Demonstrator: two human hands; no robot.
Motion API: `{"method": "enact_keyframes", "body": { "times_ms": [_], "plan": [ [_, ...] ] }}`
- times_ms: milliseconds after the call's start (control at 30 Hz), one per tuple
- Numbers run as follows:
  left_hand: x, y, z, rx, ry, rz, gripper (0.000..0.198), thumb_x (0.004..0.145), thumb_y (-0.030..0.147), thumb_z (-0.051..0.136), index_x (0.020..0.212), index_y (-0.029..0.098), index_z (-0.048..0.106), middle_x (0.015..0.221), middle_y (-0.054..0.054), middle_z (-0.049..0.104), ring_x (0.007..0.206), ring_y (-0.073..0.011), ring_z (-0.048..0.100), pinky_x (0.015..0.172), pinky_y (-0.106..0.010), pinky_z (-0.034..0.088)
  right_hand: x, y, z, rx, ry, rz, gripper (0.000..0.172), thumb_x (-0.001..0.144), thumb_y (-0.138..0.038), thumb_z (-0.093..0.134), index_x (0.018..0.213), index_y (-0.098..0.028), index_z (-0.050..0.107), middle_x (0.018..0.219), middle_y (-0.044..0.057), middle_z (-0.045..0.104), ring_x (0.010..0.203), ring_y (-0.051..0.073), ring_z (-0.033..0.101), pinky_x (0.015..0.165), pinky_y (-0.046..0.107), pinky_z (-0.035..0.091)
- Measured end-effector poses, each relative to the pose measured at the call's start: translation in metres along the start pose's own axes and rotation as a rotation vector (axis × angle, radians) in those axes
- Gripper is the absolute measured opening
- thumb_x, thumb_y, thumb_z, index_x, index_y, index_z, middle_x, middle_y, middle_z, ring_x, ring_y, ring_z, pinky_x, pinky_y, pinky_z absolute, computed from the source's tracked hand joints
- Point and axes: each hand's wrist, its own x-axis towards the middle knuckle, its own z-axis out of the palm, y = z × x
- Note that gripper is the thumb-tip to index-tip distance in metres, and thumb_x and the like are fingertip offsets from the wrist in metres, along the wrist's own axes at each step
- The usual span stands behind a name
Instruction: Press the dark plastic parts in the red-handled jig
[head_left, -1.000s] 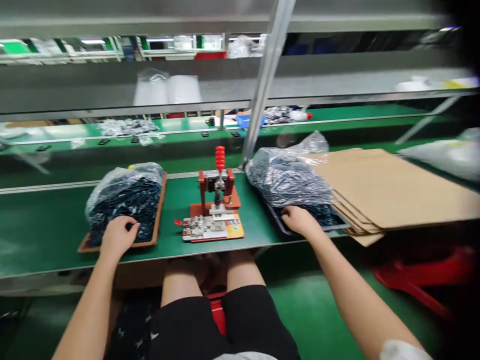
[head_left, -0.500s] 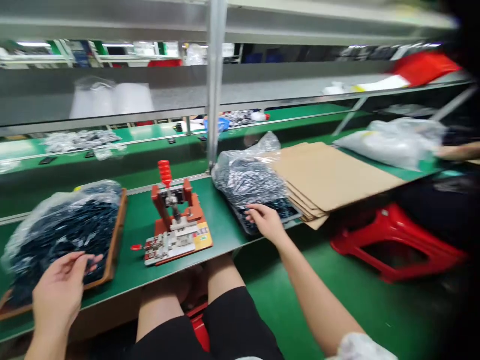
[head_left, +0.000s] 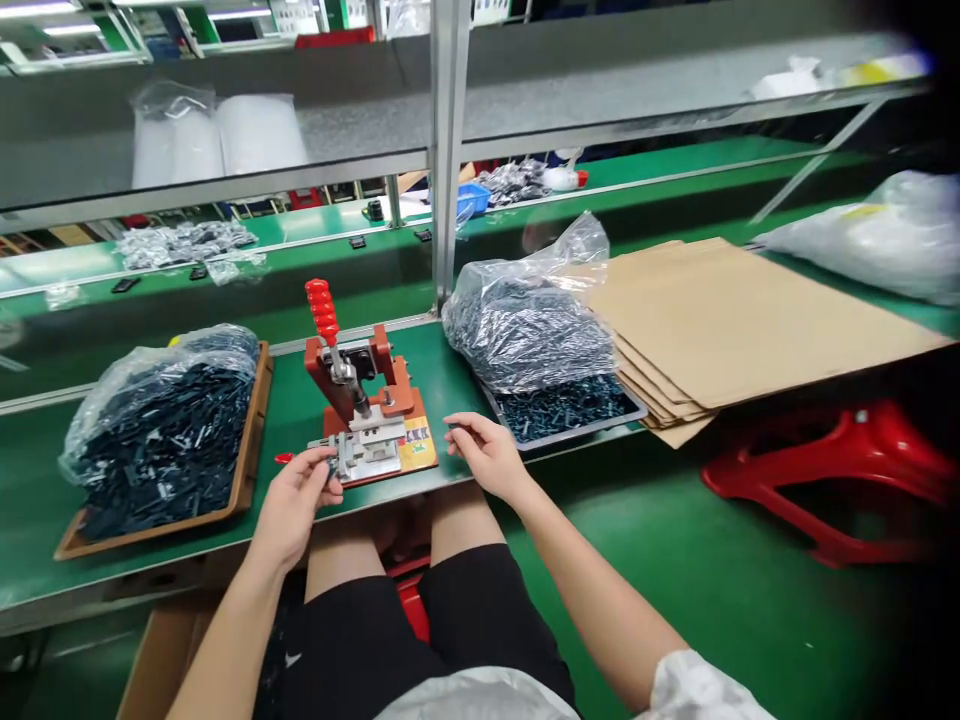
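Observation:
My left hand (head_left: 292, 500) is at the front of a red hand-lever press (head_left: 352, 400), its fingers pinched on a small dark part (head_left: 327, 466) beside the steel jig. My right hand (head_left: 484, 455) lies just right of the press base, fingertips pinched on a similar small dark part (head_left: 453, 426). Both parts are largely hidden by my fingers. A brown tray (head_left: 251, 440) of bagged dark parts stands left of the press. A black tray (head_left: 562, 412) of loose dark parts lies to its right, partly under a clear plastic bag (head_left: 525, 335).
Stacked cardboard sheets (head_left: 720, 320) lie right of the black tray, and a white bag (head_left: 870, 240) lies beyond them. A red stool (head_left: 825, 480) stands on the green floor. A metal post (head_left: 448, 150) and shelf rise behind the press, with a green conveyor beyond.
My left hand has moved from the brown tray to the press, closing its fingers. My right hand has left the black tray for the press base. The view has swung slightly.

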Motion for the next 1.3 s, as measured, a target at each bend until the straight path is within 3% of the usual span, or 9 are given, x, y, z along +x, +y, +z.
{"method": "enact_keyframes", "body": {
  "times_ms": [133, 300, 433, 533, 700, 867, 1033, 1200, 1300],
  "plan": [
    [0.005, -0.003, 0.008, 0.098, -0.037, 0.059, 0.056, 0.076, 0.055, 0.075, 0.117, 0.017, 0.071, 0.079, -0.003, 0.065, 0.066, -0.0140, 0.060, 0.066, -0.030, 0.056, 0.008, 0.027, 0.031, -0.141, 0.067, -0.062, 0.023, 0.094, -0.036, 0.055, 0.102, -0.020, 0.070, 0.091, 0.006, 0.071, 0.074, 0.017, 0.067, 0.070, 0.031, 0.056],
    [0.024, -0.005, 0.006, 0.332, 0.037, 0.101, 0.051, 0.073, 0.052, 0.074, 0.108, 0.016, 0.073, 0.093, -0.010, 0.074, 0.083, -0.0240, 0.069, 0.083, -0.041, 0.059, 0.010, 0.040, 0.031, -0.260, 0.156, -0.120, 0.021, 0.093, -0.030, 0.054, 0.096, -0.019, 0.071, 0.083, 0.004, 0.063, 0.068, 0.015, 0.058, 0.064, 0.028, 0.049],
    [0.034, -0.001, 0.007, 0.677, 0.047, 0.370, 0.029, 0.081, 0.046, 0.064, 0.088, 0.022, 0.079, 0.101, -0.010, 0.076, 0.100, -0.0280, 0.067, 0.096, -0.044, 0.052, 0.008, 0.039, 0.028, -0.219, 0.136, -0.115, 0.017, 0.091, -0.029, 0.058, 0.096, -0.020, 0.072, 0.085, 0.004, 0.065, 0.071, 0.016, 0.058, 0.067, 0.028, 0.049],
    [0.043, -0.001, 0.014, 0.836, 0.029, 0.511, 0.027, 0.085, 0.042, 0.059, 0.084, 0.023, 0.079, 0.095, -0.009, 0.076, 0.097, -0.0279, 0.065, 0.093, -0.043, 0.051, 0.007, 0.039, 0.029, -0.239, 0.159, -0.169, 0.016, 0.089, -0.030, 0.062, 0.093, -0.021, 0.075, 0.088, 0.005, 0.065, 0.081, 0.019, 0.061, 0.073, 0.031, 0.051],
    [0.060, -0.008, 0.025, 0.997, -0.036, 0.543, 0.023, 0.084, 0.030, 0.054, 0.073, 0.021, 0.072, 0.090, -0.010, 0.074, 0.094, -0.0298, 0.063, 0.088, -0.044, 0.049, 0.006, 0.040, 0.030, -0.247, 0.098, -0.129, 0.020, 0.093, -0.030, 0.058, 0.096, -0.021, 0.075, 0.082, 0.004, 0.069, 0.069, 0.016, 0.060, 0.069, 0.029, 0.050],
    [0.063, -0.016, 0.035, 1.047, 0.002, 0.595, 0.022, 0.084, 0.023, 0.050, 0.081, 0.019, 0.072, 0.108, -0.013, 0.072, 0.106, -0.0332, 0.062, 0.098, -0.049, 0.046, 0.004, 0.037, 0.029, -0.225, 0.153, -0.108, 0.021, 0.094, -0.027, 0.053, 0.099, -0.020, 0.072, 0.091, 0.006, 0.074, 0.077, 0.018, 0.066, 0.074, 0.029, 0.053],
    [0.059, -0.013, 0.040, 1.047, -0.031, 0.524, 0.025, 0.086, 0.026, 0.050, 0.085, 0.019, 0.073, 0.108, -0.013, 0.073, 0.107, -0.0334, 0.063, 0.096, -0.048, 0.049, 0.003, 0.037, 0.030, -0.236, 0.098, -0.161, 0.018, 0.093, -0.029, 0.055, 0.091, -0.020, 0.071, 0.088, 0.006, 0.073, 0.078, 0.017, 0.067, 0.073, 0.029, 0.054],
    [0.056, -0.007, 0.041, 1.116, -0.075, 0.473, 0.025, 0.087, 0.028, 0.052, 0.086, 0.019, 0.075, 0.109, -0.013, 0.074, 0.111, -0.0350, 0.063, 0.098, -0.048, 0.049, 0.003, 0.047, 0.033, -0.143, 0.075, -0.044, 0.022, 0.091, -0.030, 0.062, 0.109, -0.021, 0.069, 0.089, 0.004, 0.075, 0.076, 0.017, 0.070, 0.073, 0.029, 0.057],
    [0.058, -0.005, 0.044, 1.130, -0.088, 0.435, 0.023, 0.084, 0.025, 0.055, 0.090, 0.019, 0.076, 0.112, -0.012, 0.074, 0.114, -0.0346, 0.063, 0.100, -0.046, 0.049, 0.004, 0.046, 0.031, -0.200, 0.062, -0.105, 0.013, 0.090, -0.029, 0.062, 0.095, -0.021, 0.071, 0.093, 0.005, 0.074, 0.083, 0.018, 0.069, 0.077, 0.030, 0.055]
  ]
}}
